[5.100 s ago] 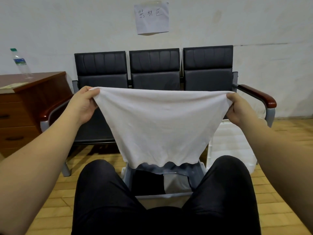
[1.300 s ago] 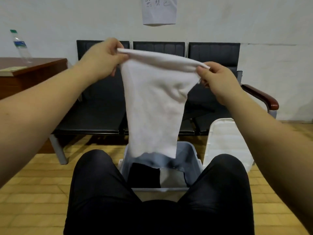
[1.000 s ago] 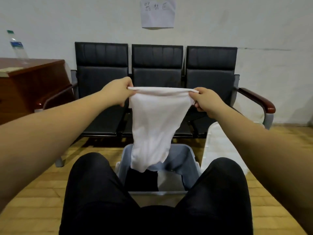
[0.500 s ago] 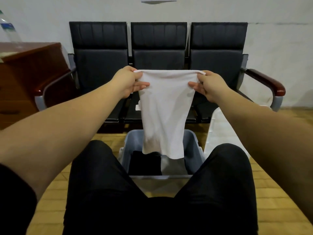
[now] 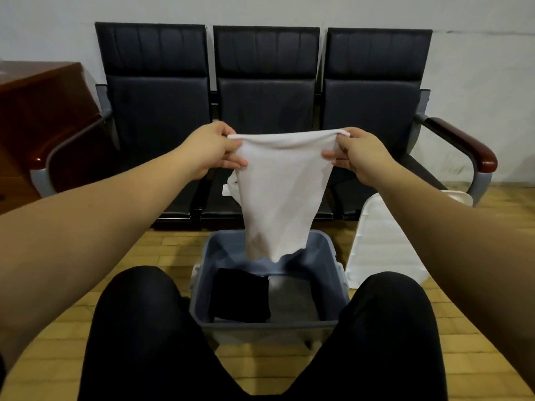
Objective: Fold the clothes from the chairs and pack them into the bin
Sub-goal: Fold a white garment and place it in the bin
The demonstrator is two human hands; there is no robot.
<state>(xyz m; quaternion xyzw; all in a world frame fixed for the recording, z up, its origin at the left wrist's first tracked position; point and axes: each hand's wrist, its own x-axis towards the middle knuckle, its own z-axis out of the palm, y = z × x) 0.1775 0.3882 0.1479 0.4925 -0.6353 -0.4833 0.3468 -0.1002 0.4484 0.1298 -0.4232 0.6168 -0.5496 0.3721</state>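
Note:
A folded white garment [image 5: 280, 192] hangs in the air above the grey-blue bin [image 5: 330, 247]. My left hand [image 5: 211, 151] pinches its top left corner and my right hand [image 5: 359, 153] pinches its top right corner. The cloth's lower tip dangles just inside the bin's far end. In the bin lie a folded black garment [image 5: 240, 296] on the left and a folded grey one [image 5: 292, 299] on the right. The bin stands on the floor between my knees. Behind it is a row of three black chairs [image 5: 266, 91] with bare seats.
The bin's white lid [image 5: 385, 244] leans against the right chair. A brown wooden desk [image 5: 34, 111] stands at the left. The chair row has wooden armrests [image 5: 466, 146] at both ends. My legs in black trousers [image 5: 139, 328] flank the bin on a yellow wood floor.
The garment was folded narrower, from a wide spread to a strip. My hands have lowered it toward the bin, and my head has tilted down.

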